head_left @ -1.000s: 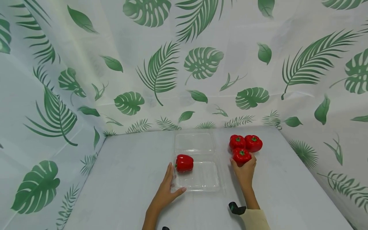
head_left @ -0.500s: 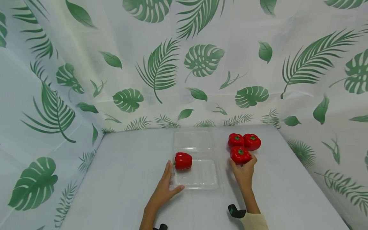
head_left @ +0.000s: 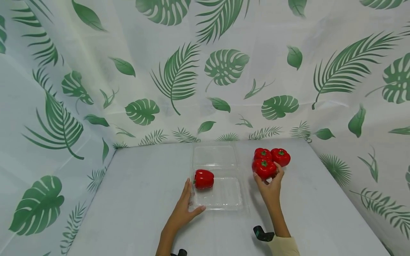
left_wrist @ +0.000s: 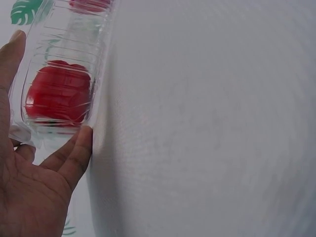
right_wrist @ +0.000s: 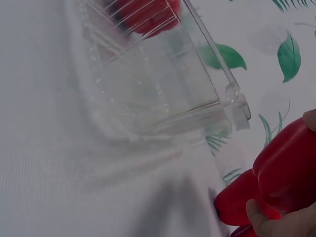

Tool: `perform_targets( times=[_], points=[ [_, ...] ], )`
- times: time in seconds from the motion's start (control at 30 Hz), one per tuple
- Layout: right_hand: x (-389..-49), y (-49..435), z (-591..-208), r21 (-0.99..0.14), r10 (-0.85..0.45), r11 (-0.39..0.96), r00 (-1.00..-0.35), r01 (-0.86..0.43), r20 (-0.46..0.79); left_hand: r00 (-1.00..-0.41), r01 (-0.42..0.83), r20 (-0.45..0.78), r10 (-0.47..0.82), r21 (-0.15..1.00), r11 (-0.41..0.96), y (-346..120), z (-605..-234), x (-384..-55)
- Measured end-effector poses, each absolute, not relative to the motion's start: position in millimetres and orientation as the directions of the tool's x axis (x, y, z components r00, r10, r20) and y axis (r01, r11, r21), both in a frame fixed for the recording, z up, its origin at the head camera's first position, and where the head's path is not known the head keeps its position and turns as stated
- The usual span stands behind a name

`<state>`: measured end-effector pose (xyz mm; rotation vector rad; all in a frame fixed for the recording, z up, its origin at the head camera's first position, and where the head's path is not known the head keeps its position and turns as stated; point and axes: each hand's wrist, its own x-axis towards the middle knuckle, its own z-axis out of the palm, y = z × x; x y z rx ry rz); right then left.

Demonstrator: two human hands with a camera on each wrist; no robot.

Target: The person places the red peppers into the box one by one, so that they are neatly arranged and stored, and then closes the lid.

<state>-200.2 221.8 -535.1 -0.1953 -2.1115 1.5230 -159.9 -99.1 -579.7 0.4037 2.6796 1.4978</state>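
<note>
A clear plastic clamshell box (head_left: 224, 192) stands with its lid folded back, and a red bell pepper (head_left: 204, 179) lies on its side in the left part. Along the box's left wall rests my left hand (head_left: 182, 212), fingers straight and thumb at the front edge; the left wrist view has its fingertips (left_wrist: 85, 136) right at the wall. My right hand (head_left: 270, 186) grips another red bell pepper (head_left: 263, 168) between thumb and fingers, green stem upward. Behind it sit two more red bell peppers, one at left (head_left: 262, 153) and one at right (head_left: 280, 157).
The white table (head_left: 144, 192) runs back to a hanging sheet (head_left: 237, 117) printed with green leaves, which also closes off both sides. The folded-back lid (head_left: 214, 156) lies flat behind the box. A black wrist camera (head_left: 263, 234) sits on the right wrist.
My right hand has shifted the gripped pepper slightly back and left, so it overlaps the left rear pepper more. My left hand stays at the box. The head view has tilted a little.
</note>
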Motion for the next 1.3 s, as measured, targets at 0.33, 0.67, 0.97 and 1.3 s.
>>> perform_targets(
  times=[0.33,0.67,0.97,1.3],
  points=[
    [-201,220,-529,-0.917,0.357,0.357,-0.881,-0.180,0.311,-0.966,0.201,0.085,0.245,0.844,0.498,-98,-578,-160],
    [-203,217,-526,-0.945,0.284,0.284,-0.927,-0.164,0.246,-0.967,0.198,0.081,0.242,0.837,0.510,-99,-577,-160],
    [-202,212,-530,-0.874,0.120,0.446,-0.955,-0.194,0.273,-0.969,0.192,0.081,0.232,0.839,0.509,-98,-579,-159],
    [-206,201,-531,-0.765,-0.019,0.553,-0.923,-0.330,0.384,-0.971,0.189,0.082,0.224,0.840,0.510,-96,-578,-159]
  ],
)
